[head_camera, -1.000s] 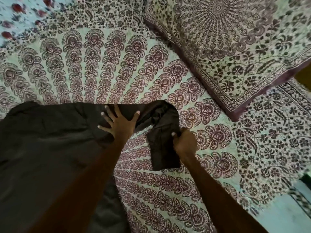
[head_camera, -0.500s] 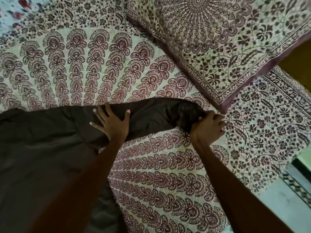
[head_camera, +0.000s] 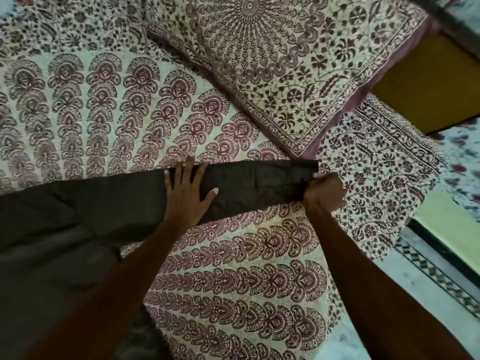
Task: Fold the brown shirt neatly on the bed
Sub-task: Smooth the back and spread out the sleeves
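Observation:
The brown shirt (head_camera: 65, 229) lies spread over the left half of the patterned bed (head_camera: 246, 281). One sleeve (head_camera: 259, 185) stretches straight out to the right, flat on the cover. My left hand (head_camera: 185, 196) presses flat on the sleeve near the shoulder, fingers spread. At the sleeve's far end, my right hand (head_camera: 323, 192) is closed on the cuff, holding it taut. The lower part of the shirt runs out of view at the left and bottom.
A large patterned pillow (head_camera: 298, 61) lies just beyond the sleeve at the upper right. The bed's right edge drops to a tiled floor (head_camera: 428, 281) at the lower right. A yellow surface (head_camera: 428, 81) shows past the pillow.
My right hand has pulled the bunched, folded-back sleeve out to the right until it lies straight and flat. My left hand stayed pressed on the shirt near the shoulder.

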